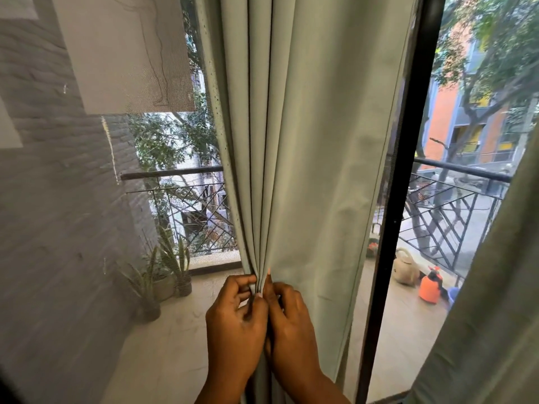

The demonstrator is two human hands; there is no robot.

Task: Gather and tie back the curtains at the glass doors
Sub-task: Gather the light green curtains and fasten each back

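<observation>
— Where's the curtain (306,141)?
— Centre frame, its pleats bunched at lower centre between both hands.
— Fingers?
— Left hand (233,313) and right hand (288,313) each pinch the folds, fingertips curled, hands touching.

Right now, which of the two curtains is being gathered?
The pale green curtain at centre: both the left hand and right hand pinch its pleats. The darker curtain at the right edge hangs untouched.

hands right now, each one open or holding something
Left hand: pinching the gathered folds of the curtain.
Right hand: pinching the same curtain folds, beside the left hand.
</observation>
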